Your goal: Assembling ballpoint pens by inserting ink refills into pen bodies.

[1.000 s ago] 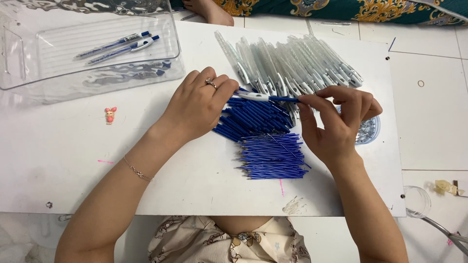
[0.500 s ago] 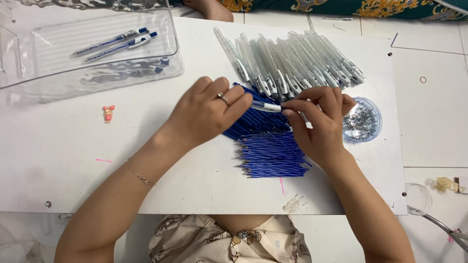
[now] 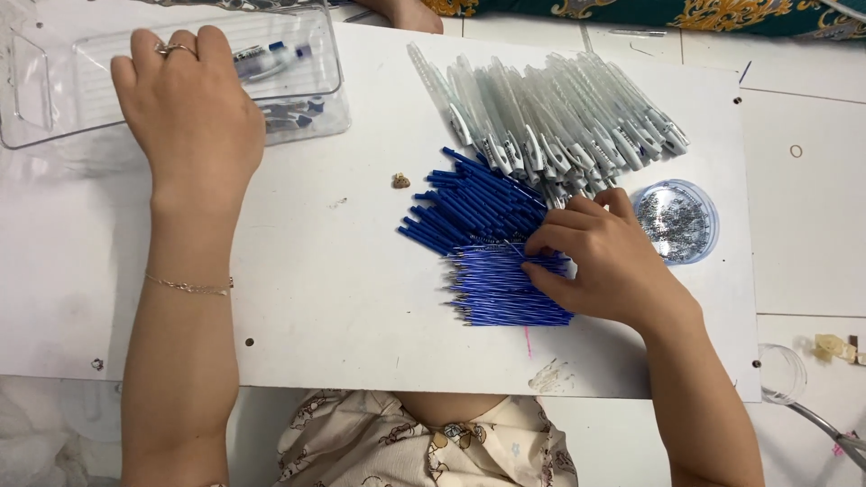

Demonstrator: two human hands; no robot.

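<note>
My left hand reaches palm down over a clear plastic tray at the top left. Its fingers cover part of the assembled blue-and-clear pens lying inside, and the thumb is hidden. My right hand rests on a pile of blue pen refills in the middle of the white board. Its fingertips and thumb pinch at refills on the pile's right side. Just behind that pile lies a heap of clear pen barrels.
A round clear dish of small metal springs sits right of my right hand. A small brown crumb lies on the board. Another person's limb shows at the top edge. A clear round lid lies on the tiled floor at lower right.
My left hand left the refill pile and carried the assembled pen up and left to the tray. My right hand dropped onto the refills.
</note>
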